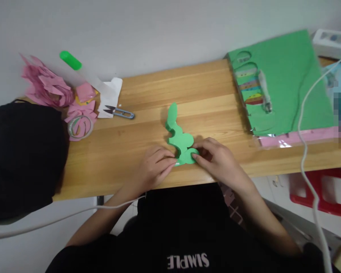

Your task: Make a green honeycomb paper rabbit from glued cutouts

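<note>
The green cutout point(182, 142) looks like paper or thin foam, smooth on top, with a long narrow lobe at its far end and rounded lobes nearer; its left edges look thick and curved. Pink scraps point(46, 85) lie crumpled and jagged at the far left, a tape roll point(70, 127) just nearer. Dark-bladed snips point(119, 112) rest partly on creased white paper point(110, 94), with a bright green cap point(70, 60) beyond.

The surface point(204, 91) is pale, grained wood, set against a plain wall point(170, 34). A black fabric item point(25, 159) bulks at the left; at the right, a glossy clear packet holds green sheets point(289, 83) over pink. A white cable point(302, 113) crosses it, and I see red plastic point(321, 189) below the near edge.

The cutout lies near the middle of the near edge, between both hands. The left hand point(153, 168) has its fingers bunched together against the near left corner. The right hand point(220, 159) has thumb and forefinger slightly apart, touching the near right lobe. I cannot tell whether either pinches it.
</note>
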The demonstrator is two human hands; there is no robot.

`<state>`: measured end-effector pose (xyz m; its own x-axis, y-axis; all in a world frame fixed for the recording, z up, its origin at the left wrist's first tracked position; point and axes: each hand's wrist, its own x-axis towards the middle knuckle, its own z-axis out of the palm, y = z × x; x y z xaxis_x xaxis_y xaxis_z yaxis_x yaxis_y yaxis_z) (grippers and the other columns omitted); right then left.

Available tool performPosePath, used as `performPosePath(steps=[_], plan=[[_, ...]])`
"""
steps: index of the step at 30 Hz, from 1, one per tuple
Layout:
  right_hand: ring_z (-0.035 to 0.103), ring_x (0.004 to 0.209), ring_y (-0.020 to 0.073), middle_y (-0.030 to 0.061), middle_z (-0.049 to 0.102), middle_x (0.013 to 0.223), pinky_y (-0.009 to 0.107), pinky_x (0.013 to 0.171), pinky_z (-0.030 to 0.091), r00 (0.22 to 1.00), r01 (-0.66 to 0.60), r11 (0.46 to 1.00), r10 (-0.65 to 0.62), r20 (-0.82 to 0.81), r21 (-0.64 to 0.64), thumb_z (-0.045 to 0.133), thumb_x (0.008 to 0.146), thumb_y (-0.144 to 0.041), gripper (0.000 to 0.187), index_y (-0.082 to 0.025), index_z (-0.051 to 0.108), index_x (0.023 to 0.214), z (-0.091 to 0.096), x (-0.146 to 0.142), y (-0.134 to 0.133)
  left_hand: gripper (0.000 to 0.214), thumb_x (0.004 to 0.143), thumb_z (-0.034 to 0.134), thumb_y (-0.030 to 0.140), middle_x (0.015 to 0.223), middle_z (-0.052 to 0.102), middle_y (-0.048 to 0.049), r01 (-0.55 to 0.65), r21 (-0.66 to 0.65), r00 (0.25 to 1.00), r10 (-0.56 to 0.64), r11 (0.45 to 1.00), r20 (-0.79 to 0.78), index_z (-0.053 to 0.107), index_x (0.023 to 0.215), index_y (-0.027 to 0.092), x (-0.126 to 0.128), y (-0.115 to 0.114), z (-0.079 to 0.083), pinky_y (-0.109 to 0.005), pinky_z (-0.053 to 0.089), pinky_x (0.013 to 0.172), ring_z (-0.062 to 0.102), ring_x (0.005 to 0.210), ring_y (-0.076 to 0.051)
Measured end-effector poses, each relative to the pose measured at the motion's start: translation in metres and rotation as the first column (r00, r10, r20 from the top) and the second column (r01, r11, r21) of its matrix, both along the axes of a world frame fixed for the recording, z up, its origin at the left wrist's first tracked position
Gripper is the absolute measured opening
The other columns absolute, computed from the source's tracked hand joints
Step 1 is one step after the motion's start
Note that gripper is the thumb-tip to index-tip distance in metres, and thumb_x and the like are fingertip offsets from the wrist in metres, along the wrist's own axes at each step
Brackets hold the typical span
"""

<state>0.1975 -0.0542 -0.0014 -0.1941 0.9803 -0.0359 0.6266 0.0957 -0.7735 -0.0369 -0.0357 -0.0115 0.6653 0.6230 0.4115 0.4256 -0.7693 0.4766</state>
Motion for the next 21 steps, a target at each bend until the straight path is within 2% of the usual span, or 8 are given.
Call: performPosePath(steps=[4, 9, 12, 15, 21], plan=[[0.066, 0.081, 0.0198, 0.0044, 0.069, 0.087, 0.032, 0.072, 0.053, 0.997, 0.036, 0.995, -0.029, -0.075, 0.094, 0.062, 0.086, -0.022, 0.007, -0.021, 0.066, 0.091, -0.003, -0.002, -0.010, 0.019, 0.089, 0.056, 0.010, 0.094, 0.067, -0.0060, 0.013, 0.050, 0.996, -0.008, 0.999, -0.086, 0.064, 0.103, 0.019, 0.001, 0.000, 0.003, -0.034, 0.050, 0.077, 0.060, 0.087, -0.018], [0.067, 0.079, 0.0188, 0.0043, 0.070, 0.086, 0.031, 0.069, 0.055, 0.995, 0.023, 0.992, -0.011, -0.094, 0.121, 0.061, 0.087, -0.020, 0.006, -0.021, 0.065, 0.091, -0.004, -0.007, -0.022, 0.022, 0.091, 0.051, 0.011, 0.094, 0.066, -0.0069, 0.027, 0.044, 0.987, -0.020, 0.999, -0.160, 0.067, 0.104, 0.018, 0.001, -0.002, 0.002, -0.034, 0.050, 0.077, 0.061, 0.088, -0.019], [0.068, 0.080, 0.0188, 0.0060, 0.070, 0.087, 0.031, 0.070, 0.056, 0.996, 0.011, 0.990, 0.001, -0.085, 0.141, 0.060, 0.088, -0.020, 0.009, -0.019, 0.065, 0.095, -0.005, -0.010, -0.025, 0.023, 0.091, 0.050, 0.011, 0.095, 0.065, -0.0065, 0.013, 0.028, 0.990, -0.009, 1.000, -0.141, 0.066, 0.104, 0.020, 0.001, -0.003, -0.002, -0.034, 0.050, 0.076, 0.060, 0.088, -0.019], [0.068, 0.081, 0.0190, 0.0063, 0.071, 0.089, 0.032, 0.071, 0.057, 0.998, -0.006, 0.976, 0.020, -0.064, 0.217, 0.060, 0.089, -0.019, 0.012, -0.020, 0.064, 0.101, -0.005, -0.013, -0.028, 0.026, 0.090, 0.049, 0.010, 0.096, 0.065, -0.0068, 0.021, -0.018, 0.994, -0.023, 1.000, -0.109, 0.066, 0.106, 0.020, 0.001, -0.003, -0.005, -0.035, 0.050, 0.078, 0.060, 0.090, -0.019], [0.068, 0.082, 0.0208, 0.0075, 0.072, 0.092, 0.034, 0.071, 0.058, 0.999, -0.054, 0.948, 0.050, 0.019, 0.313, 0.059, 0.092, -0.024, 0.019, -0.021, 0.064, 0.110, -0.002, -0.019, -0.036, 0.025, 0.089, 0.054, 0.010, 0.099, 0.068, -0.0057, 0.018, -0.126, 1.000, -0.015, 0.992, 0.021, 0.065, 0.107, 0.023, -0.001, -0.003, -0.009, -0.035, 0.052, 0.080, 0.063, 0.091, -0.018]])
